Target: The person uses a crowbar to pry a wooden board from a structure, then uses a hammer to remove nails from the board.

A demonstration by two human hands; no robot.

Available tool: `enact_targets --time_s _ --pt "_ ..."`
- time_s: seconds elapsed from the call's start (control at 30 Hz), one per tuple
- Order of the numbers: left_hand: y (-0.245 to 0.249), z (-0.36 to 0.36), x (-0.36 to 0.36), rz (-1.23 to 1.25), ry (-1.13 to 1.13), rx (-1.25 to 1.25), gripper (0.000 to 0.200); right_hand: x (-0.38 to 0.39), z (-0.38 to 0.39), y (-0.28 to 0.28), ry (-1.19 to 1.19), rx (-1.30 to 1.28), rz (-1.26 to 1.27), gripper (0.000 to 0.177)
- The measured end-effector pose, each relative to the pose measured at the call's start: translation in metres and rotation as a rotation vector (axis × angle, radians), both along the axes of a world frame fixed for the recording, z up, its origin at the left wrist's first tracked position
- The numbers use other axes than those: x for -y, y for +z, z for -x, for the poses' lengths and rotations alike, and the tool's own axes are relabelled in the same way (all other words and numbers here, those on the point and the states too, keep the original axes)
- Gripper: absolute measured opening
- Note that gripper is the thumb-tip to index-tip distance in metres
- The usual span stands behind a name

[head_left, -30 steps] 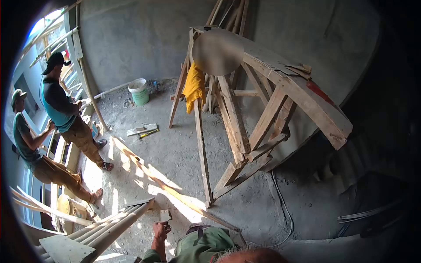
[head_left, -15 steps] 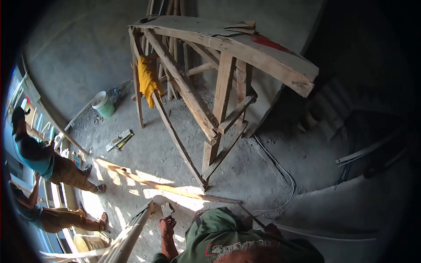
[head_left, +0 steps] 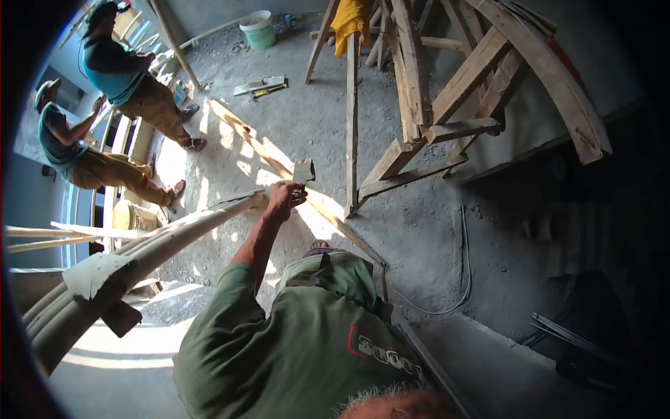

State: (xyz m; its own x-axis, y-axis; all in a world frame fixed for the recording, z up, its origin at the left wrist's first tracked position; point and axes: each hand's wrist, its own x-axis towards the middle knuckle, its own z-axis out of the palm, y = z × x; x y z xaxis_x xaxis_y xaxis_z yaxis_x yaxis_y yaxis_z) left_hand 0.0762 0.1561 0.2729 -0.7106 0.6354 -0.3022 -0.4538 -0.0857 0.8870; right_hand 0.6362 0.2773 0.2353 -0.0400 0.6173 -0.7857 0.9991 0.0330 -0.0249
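Note:
My left hand (head_left: 285, 199) reaches forward over the dusty floor, its fingers closed on a small pale squarish piece (head_left: 303, 170) with a dark edge. I cannot tell what kind of thing this is. Just left of the hand is the far end of a bundle of long pale poles (head_left: 195, 225). Below the hand, a long wooden plank (head_left: 262, 148) lies across the sunlit floor. My right hand is hidden. A long straight grey bar (head_left: 427, 362) runs beside the green shirt (head_left: 293, 335) on the right.
A rough timber trestle (head_left: 419, 70) carries a yellow cloth (head_left: 349, 26). Behind it stands a green-white bucket (head_left: 258, 33); flat tools (head_left: 259, 86) lie on the floor. Two people (head_left: 129, 70) stand at the left near a pale bucket (head_left: 132, 216). A cable (head_left: 466, 279) curls right.
The view has swung, so the trestle sits farther right and the pole bundle shows more. My left arm stretches farther forward with the pale piece. My right hand, visible before, has dropped from sight.

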Motion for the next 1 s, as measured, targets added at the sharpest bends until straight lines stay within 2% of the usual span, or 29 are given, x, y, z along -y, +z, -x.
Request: enact_targets --time_s 0.03,0.1,0.2,0.3,0.43,0.5,0.63,1.0 --pt "-0.004 -0.007 -0.004 0.013 -0.017 -0.12 0.032 -0.002 0.0 0.004 0.004 0.003 0.004 0.031" --pt "0.003 -0.015 -0.01 -0.004 0.055 0.138 0.032 -0.006 0.001 0.009 0.016 0.007 0.007 0.031" --pt "-0.003 -0.027 -0.007 -0.076 0.081 0.051 0.031 -0.007 0.0 0.016 0.026 0.014 0.02 0.032" --pt "0.001 -0.035 0.001 -0.031 0.24 0.251 0.027 -0.01 -0.001 0.02 0.043 0.024 0.03 0.033" --pt "-0.007 -0.045 0.028 0.036 0.295 0.274 0.022 -0.018 0.002 0.023 0.087 0.039 0.047 0.034" --pt "-0.017 -0.05 0.039 0.158 0.37 0.349 0.017 -0.023 0.006 0.024 0.102 0.045 0.05 0.035" --pt "-0.032 -0.062 0.061 0.182 0.466 0.425 0.011 -0.033 0.014 0.026 0.132 0.06 0.057 0.036" --pt "-0.034 -0.047 0.081 0.256 0.654 0.416 0.012 -0.065 0.066 0.043 0.203 0.117 0.077 0.04"
